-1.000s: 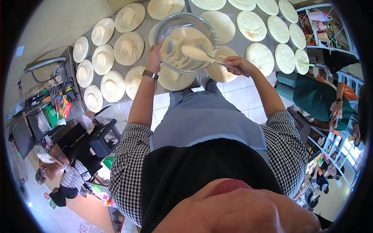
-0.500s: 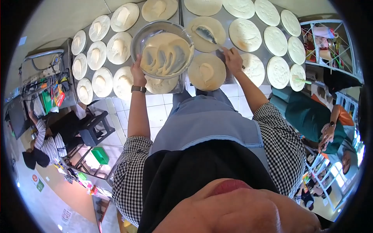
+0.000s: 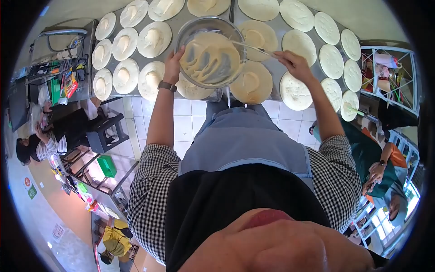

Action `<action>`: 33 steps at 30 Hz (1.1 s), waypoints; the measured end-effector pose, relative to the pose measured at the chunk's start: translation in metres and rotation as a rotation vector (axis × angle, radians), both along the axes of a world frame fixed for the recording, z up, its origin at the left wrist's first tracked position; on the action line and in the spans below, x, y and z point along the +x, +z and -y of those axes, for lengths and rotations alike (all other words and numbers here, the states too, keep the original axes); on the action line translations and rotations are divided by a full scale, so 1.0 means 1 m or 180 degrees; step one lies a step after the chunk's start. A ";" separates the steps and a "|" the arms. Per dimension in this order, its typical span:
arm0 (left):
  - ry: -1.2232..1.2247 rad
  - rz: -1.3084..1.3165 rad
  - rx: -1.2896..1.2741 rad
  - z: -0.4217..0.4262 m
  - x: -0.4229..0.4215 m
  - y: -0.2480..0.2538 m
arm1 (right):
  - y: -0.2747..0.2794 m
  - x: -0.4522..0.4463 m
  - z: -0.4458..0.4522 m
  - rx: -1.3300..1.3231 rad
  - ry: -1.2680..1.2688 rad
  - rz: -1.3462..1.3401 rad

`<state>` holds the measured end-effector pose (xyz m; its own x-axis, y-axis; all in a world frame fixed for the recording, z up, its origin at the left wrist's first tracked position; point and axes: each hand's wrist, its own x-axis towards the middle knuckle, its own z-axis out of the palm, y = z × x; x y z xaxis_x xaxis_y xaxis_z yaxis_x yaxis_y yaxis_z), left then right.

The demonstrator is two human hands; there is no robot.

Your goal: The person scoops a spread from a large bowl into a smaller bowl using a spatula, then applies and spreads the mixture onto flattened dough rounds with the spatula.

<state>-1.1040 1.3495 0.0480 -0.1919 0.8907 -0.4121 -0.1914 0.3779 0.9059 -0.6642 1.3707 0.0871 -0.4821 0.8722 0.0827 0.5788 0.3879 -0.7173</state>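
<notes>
My left hand (image 3: 174,65) grips the left rim of a metal bowl (image 3: 209,85), which holds a pale, creamy mixture (image 3: 212,59). With my right hand (image 3: 293,65) I hold a spoon (image 3: 260,49) by its handle; its head is at the bowl's right side and hard to make out. Just right of the bowl lie two flat rounds, the upper one (image 3: 267,38) and the lower one (image 3: 263,85), each with cream on top. Rounds on the left, such as one near my left wrist (image 3: 147,84), carry mounds of cream. Those on the right look spread over.
The rounds lie on a metal table (image 3: 136,92). A green-handled tool (image 3: 358,111) touches a round at the right. A person in a green apron (image 3: 362,152) stands at the right, another in stripes (image 3: 54,143) is at the left. Stools (image 3: 103,136) and shelves (image 3: 394,77) flank the table.
The spoon has gone from the upper round beside the bowl back to the bowl, leaving cream on that round. The view has shifted, and both hands appear further right and slightly higher.
</notes>
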 end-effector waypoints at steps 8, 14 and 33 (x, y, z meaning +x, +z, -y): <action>-0.1342 -0.0316 -0.0147 -0.029 0.003 0.044 | 0.058 -0.053 -0.039 0.1873 0.1384 0.2084; -0.1318 -0.0475 -0.0055 -0.050 -0.008 0.035 | 0.072 -0.071 -0.024 0.0639 0.1215 0.2527; -0.0418 0.0334 -0.0424 -0.057 0.030 0.000 | -0.031 -0.026 -0.024 -0.4880 0.0144 -0.1654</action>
